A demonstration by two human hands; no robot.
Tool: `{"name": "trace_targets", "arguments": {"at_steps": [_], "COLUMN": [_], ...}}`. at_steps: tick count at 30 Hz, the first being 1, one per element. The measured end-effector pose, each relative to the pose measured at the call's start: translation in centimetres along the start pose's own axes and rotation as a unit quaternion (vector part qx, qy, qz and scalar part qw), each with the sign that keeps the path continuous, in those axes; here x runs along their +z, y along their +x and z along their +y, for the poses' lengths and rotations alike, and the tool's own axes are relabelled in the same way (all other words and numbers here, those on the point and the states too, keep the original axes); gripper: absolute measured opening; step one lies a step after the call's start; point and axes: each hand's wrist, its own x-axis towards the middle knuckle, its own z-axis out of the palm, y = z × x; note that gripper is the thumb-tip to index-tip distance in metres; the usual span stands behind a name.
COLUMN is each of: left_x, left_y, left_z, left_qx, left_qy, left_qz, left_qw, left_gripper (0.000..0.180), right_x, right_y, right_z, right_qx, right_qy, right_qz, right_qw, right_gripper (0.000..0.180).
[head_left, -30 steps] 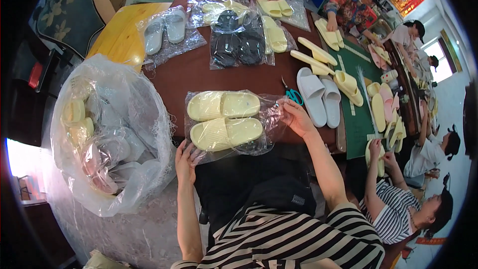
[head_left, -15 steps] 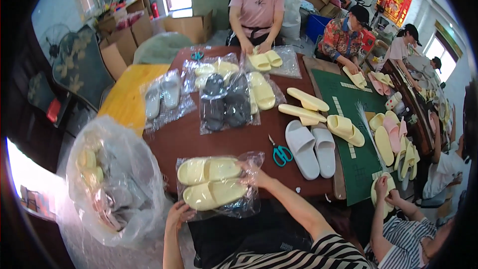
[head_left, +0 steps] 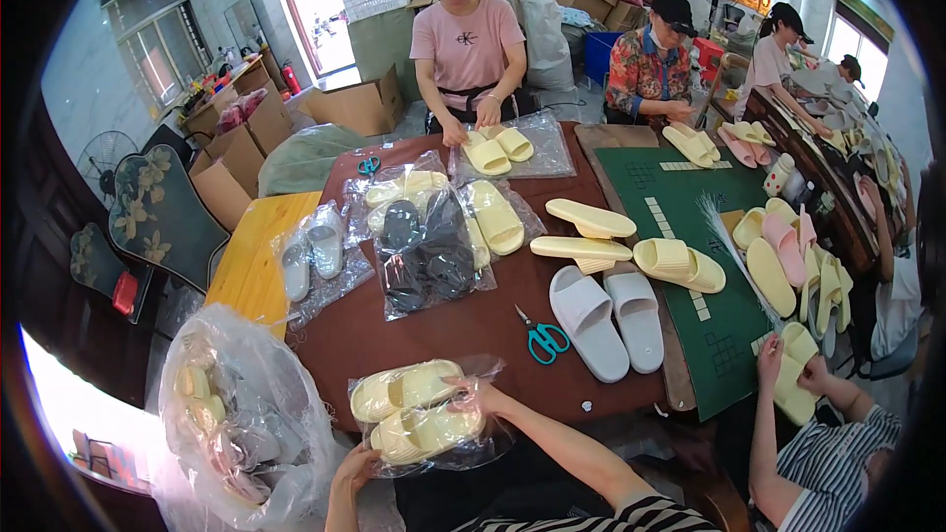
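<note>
A pair of pale yellow slippers [head_left: 419, 433] lies side by side inside a clear plastic bag [head_left: 501, 372], at the near edge of the brown table. My left hand [head_left: 359, 463] grips the bag's lower left corner by the heel of the nearer slipper. At the right end, my right hand [head_left: 477, 398] is closed on the bag and the slippers' ends. The bundle is tilted, its right end higher. Right of it lie teal-handled scissors [head_left: 545, 340] and a loose pair of grey slippers [head_left: 589, 323].
Bagged black slippers [head_left: 426, 251], bagged grey slippers [head_left: 325, 239] and loose yellow slippers [head_left: 680, 266] cover parts of the table. A large clear sack [head_left: 246, 414] holding slippers stands at my left. Across the table, a person [head_left: 468, 49] handles yellow slippers; another [head_left: 798, 414] works at my right.
My view has shifted, so the table sits lower in the picture. The bagged yellow slippers have tilted, their right end rising with my right hand. Both hands keep their hold.
</note>
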Motion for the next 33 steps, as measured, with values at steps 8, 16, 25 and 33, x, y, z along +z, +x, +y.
{"name": "trace_targets", "arguments": {"at_steps": [8,16,25,33], "left_x": [3.6,-1.5,5.5,9.4], "left_y": [-3.0,-3.0,3.7,6.4], "left_z": [2.1,-1.1,6.8,4.8], "left_qx": [0.078,0.141,0.283,0.39], "left_qy": [-0.04,0.17,0.405,0.212], "left_qz": [-0.086,-0.069,0.185,0.212], "left_qw": [0.993,0.973,0.849,0.87], "left_gripper": [0.067,0.081,0.034,0.018], "right_x": [-4.2,-7.0,-5.5,-5.1], "right_y": [-5.2,-8.5,-8.7,-12.3], "right_z": [1.1,-2.4,-3.6,-3.1], "right_qx": [-0.166,-0.183,-0.25,-0.21], "right_qy": [-0.294,-0.306,-0.244,-0.326], "right_qz": [0.151,0.189,0.168,0.243], "right_qw": [0.929,0.915,0.922,0.889], "right_gripper": [0.035,0.028,0.016,0.017]}}
